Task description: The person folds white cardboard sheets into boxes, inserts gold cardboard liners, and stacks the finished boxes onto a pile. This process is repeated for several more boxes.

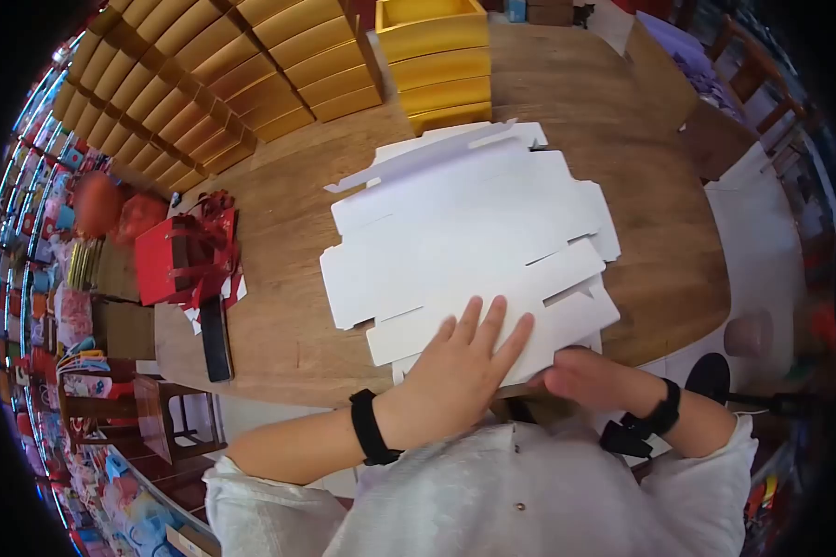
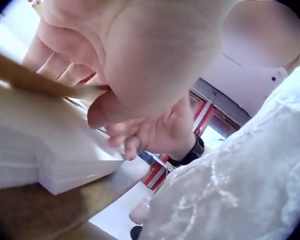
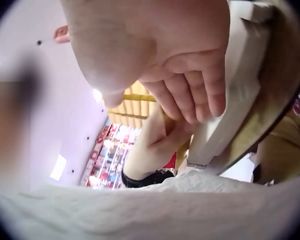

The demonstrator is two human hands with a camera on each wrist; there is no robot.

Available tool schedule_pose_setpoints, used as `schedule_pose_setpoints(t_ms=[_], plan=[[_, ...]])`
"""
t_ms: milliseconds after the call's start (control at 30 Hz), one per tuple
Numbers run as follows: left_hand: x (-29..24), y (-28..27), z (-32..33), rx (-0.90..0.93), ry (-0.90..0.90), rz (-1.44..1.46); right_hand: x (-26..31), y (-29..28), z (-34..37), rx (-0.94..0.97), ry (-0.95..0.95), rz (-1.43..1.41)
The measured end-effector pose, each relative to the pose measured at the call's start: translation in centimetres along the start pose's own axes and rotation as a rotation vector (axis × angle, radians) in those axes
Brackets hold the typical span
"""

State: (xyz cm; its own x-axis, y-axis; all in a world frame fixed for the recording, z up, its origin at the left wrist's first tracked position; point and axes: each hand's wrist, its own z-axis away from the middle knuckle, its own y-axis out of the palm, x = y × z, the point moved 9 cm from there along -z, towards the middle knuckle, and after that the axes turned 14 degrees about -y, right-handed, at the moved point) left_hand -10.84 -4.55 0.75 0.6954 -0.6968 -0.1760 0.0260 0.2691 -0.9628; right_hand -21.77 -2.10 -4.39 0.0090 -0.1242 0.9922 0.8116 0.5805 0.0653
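A stack of flat white die-cut box blanks [image 1: 455,218], slotted and tabbed, lies on the wooden table in front of me. My left hand [image 1: 460,376] rests on the near part of the top blank, its fingers spread and straight. At the stack's near right corner is my right hand [image 1: 587,379]. The right wrist view shows its fingers [image 3: 195,95] extended, with the tips right at the side of the stack [image 3: 240,75]. Many layered edges of the stack [image 2: 55,157] show in the left wrist view. A raised flap [image 1: 427,158] stands along the far side.
Gold boxes [image 1: 241,65] are piled at the far left, beside a stack of yellow open trays [image 1: 437,65]. To the left are a red box [image 1: 167,260], red ribbons and a dark phone [image 1: 215,339]. A large carton [image 1: 706,121] stands beyond the table's right edge.
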Motion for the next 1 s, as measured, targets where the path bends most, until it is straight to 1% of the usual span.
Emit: schedule_pose_setpoints(t_ms=[33, 67, 100, 167, 200, 233, 300, 333, 367, 400, 433, 500, 567, 600, 633, 667, 700, 733, 767, 833, 967, 1000], plan=[[0.8, 0.9, -0.1, -0.029, -0.033, 0.050, 2.0, 1.0, 0.0, 0.165, -0.082, 0.230], [0.9, 1.1, 0.3, -0.123, -0.019, 0.066, 4.5, 2.3, 0.1, 0.286, -0.295, 0.554], [1.1, 1.0, 0.5, -0.120, -0.033, 0.072, 5.7, 3.1, 0.1, 0.301, -0.295, 0.548], [1.2, 0.3, 0.4, -0.095, -0.041, 0.191, 11.5, 5.2, 0.3, 0.112, -0.750, 1.154], [1.4, 0.0, 0.2, -0.096, -0.041, 0.193, 11.7, 4.9, -0.4, -0.008, -0.751, 1.362], [1.6, -0.1, 0.3, -0.075, -0.019, 0.196, 11.0, 4.0, -1.2, -0.008, -0.749, 1.362], [2.0, -1.3, 0.4, -0.044, 0.006, 0.206, 8.2, 1.2, -3.5, 0.091, -0.545, 1.512], [2.5, -2.1, 0.4, 0.070, -0.046, 0.218, 8.3, 0.5, -4.0, 0.092, -0.536, 1.508], [3.3, -2.0, 0.5, 0.186, -0.098, 0.231, 7.6, -0.1, -4.7, 0.152, -0.466, 1.466], [4.3, -1.5, 0.7, 0.168, -0.111, 0.188, 6.9, -0.6, -5.3, 0.214, -0.395, 1.419], [4.7, -2.5, 0.6, 0.202, -0.141, 0.143, 7.3, -1.0, -5.8, 0.221, -0.384, 1.409], [7.5, -1.8, -0.9, 0.264, -0.197, 0.279, 7.2, -2.8, -7.4, 0.218, -0.170, 1.212], [10.7, -1.8, -2.9, 0.075, -0.213, 0.436, 6.7, -4.6, -9.6, 0.252, -0.164, 1.072], [10.7, -2.0, -3.6, 0.082, -0.210, 0.441, 6.5, -5.6, -10.5, 0.223, -0.109, 1.042], [11.5, -1.9, -4.2, 0.099, -0.323, 0.421, 6.2, -5.7, -11.1, 0.223, -0.102, 1.038], [12.3, -1.6, -4.3, 0.116, -0.436, 0.397, 5.0, -6.5, -11.4, 0.198, 0.049, 1.020], [12.4, -1.2, -4.4, 0.121, -0.434, 0.399, 3.6, -7.3, -11.3, 0.171, 0.199, 1.001], [12.5, -1.3, -4.5, 0.079, -0.408, 0.380, 3.5, -7.4, -11.5, 0.161, 0.145, 1.001], [12.5, -1.3, -4.5, 0.040, -0.383, 0.362, 3.4, -7.7, -11.3, 0.160, 0.150, 0.997], [12.6, -1.1, -4.4, 0.048, -0.387, 0.395, 3.2, -7.8, -10.9, 0.160, 0.216, 0.891], [12.5, -1.1, -4.3, 0.053, -0.370, 0.421, 2.7, -8.2, -10.5, 0.134, 0.235, 0.831], [12.4, -1.4, -4.3, 0.053, -0.369, 0.422, 2.8, -8.1, -10.4, 0.132, 0.205, 0.810]])
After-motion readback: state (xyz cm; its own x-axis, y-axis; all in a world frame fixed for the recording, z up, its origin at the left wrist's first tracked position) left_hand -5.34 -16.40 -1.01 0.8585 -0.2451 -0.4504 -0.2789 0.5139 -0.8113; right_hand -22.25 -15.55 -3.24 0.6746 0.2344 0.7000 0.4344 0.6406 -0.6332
